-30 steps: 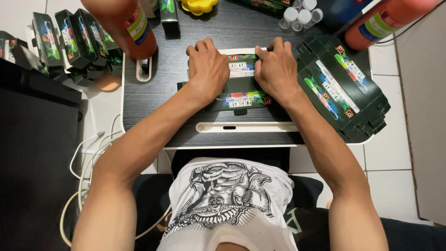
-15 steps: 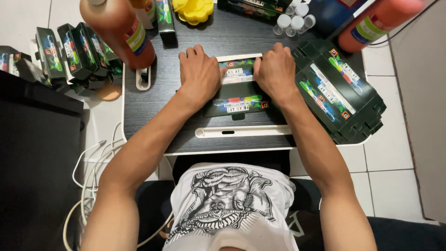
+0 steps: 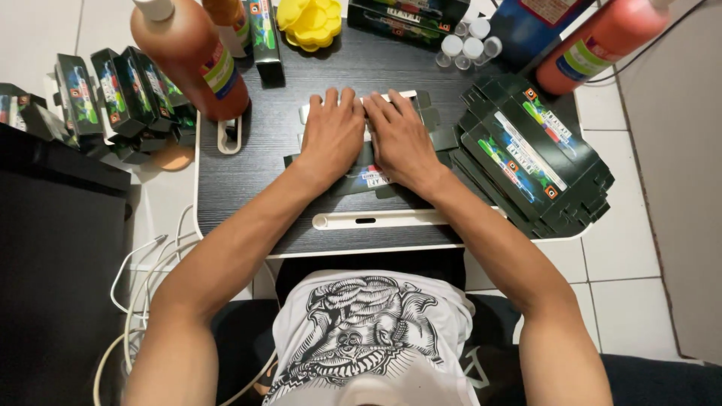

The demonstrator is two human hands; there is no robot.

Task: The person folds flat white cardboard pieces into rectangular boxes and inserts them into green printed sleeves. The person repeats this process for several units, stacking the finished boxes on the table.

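Note:
A flat, unfolded dark green carton (image 3: 366, 177) lies in the middle of the small black table (image 3: 248, 173). My left hand (image 3: 331, 134) and my right hand (image 3: 399, 135) press down on it side by side, palms flat, fingers pointing away from me. Most of the carton is hidden under them; a white flap edge and a green flap stick out near the fingertips.
A stack of flat green cartons (image 3: 535, 156) sits at the table's right. Folded green boxes (image 3: 113, 98) stand at left. Orange bottles (image 3: 192, 56) (image 3: 602, 41), a yellow object (image 3: 310, 21), small clear vials (image 3: 468, 46) line the back. White cables (image 3: 143, 278) lie on the floor.
Both hands have slid inward over the flat carton and now lie close together, covering its middle.

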